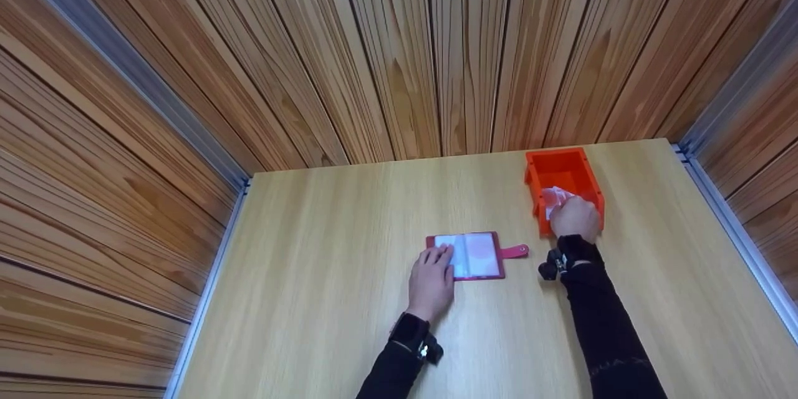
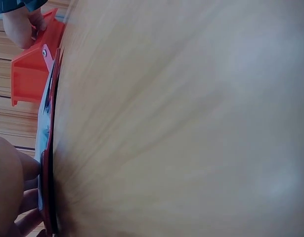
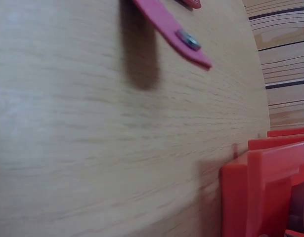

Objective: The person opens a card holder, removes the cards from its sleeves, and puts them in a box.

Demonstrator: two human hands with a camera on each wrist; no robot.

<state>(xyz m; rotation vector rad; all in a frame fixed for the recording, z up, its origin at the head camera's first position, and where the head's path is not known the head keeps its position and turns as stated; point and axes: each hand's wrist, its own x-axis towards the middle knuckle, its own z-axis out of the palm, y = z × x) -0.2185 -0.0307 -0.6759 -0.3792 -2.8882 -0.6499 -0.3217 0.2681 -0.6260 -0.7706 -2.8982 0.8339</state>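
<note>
A small red card holder point(image 1: 482, 255) lies spread open on the table, its clear sleeves facing up and its pink snap strap point(image 1: 515, 252) sticking out to the right. On its left page rests my left hand point(image 1: 431, 280), fingers extended; the left wrist view shows the fingers point(image 2: 29, 200) along the holder's edge. My right hand point(image 1: 576, 219) reaches into the near end of an orange bin point(image 1: 564, 165), fingers bent downward. Beside those fingers is a crumpled-looking pinkish-white piece point(image 1: 554, 197). The fingertips are hidden, so I cannot tell whether they grip it.
The bin stands at the table's back right, its wall point(image 3: 236, 197) close by in the right wrist view. Wood-plank walls point(image 1: 399, 56) enclose the back and sides of the light wooden table point(image 1: 312, 249). Metal rails point(image 1: 206, 287) run along the table's side edges.
</note>
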